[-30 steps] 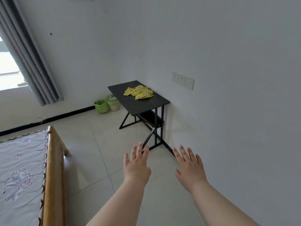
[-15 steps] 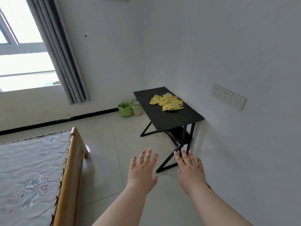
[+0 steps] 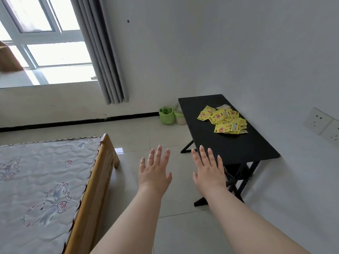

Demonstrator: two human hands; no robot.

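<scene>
A pile of several yellow sachets (image 3: 224, 120) lies on the far right part of a small black table (image 3: 233, 146) that stands against the white wall. My left hand (image 3: 155, 171) is stretched out in front of me above the floor, palm down, fingers straight and spread, holding nothing. My right hand (image 3: 208, 171) is held out beside it in the same way, its fingertips in line with the table's near left edge. Both hands are well short of the sachets.
A bed with a wooden frame (image 3: 91, 195) and a patterned mattress (image 3: 40, 184) fills the lower left. A green bucket (image 3: 166, 116) and a white container (image 3: 179, 117) stand on the tiled floor by the table. Grey curtain (image 3: 102, 52), window and wall sockets (image 3: 322, 125) are around.
The view has swung left and moved closer to the table, so the table and sachets now sit larger at the right. Both hands stay outstretched and spread, holding nothing.
</scene>
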